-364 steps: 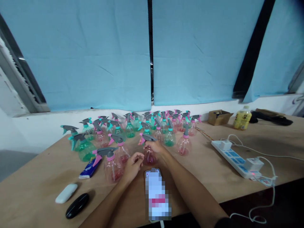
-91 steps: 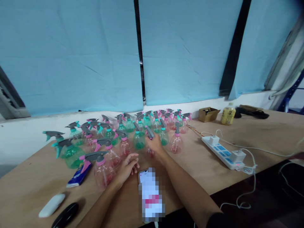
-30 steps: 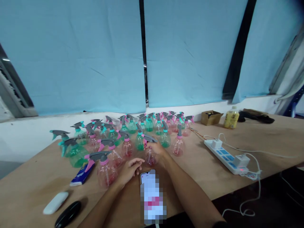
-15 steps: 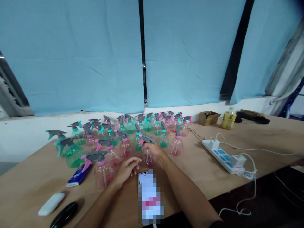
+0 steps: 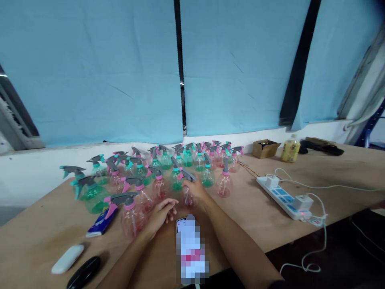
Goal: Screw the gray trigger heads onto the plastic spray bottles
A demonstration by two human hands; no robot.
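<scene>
My right hand [image 5: 195,189] is closed around the neck of a pink spray bottle [image 5: 189,200] with a grey trigger head, which stands upright on the table. Part of its neck is hidden behind the fingers. To the left of it, my left hand [image 5: 163,212] is held low with loosely bent fingers apart and nothing in them. Just beyond that hand stands another pink spray bottle [image 5: 160,187]. A nearer pink spray bottle [image 5: 130,218] is partly covered by my left wrist. A phone [image 5: 191,257] with a blurred screen lies between my forearms.
Several green and pink spray bottles [image 5: 207,176] crowd the back of the table [image 5: 240,212]. A blue packet [image 5: 102,223], white case [image 5: 67,259] and black case [image 5: 84,273] lie left. A power strip [image 5: 281,198], small carton [image 5: 265,149] and yellow drink bottle [image 5: 290,149] are right.
The view has shifted very slightly, so things sit a little further right. Both hands keep nearly the same place, the right one still on the pink spray bottle.
</scene>
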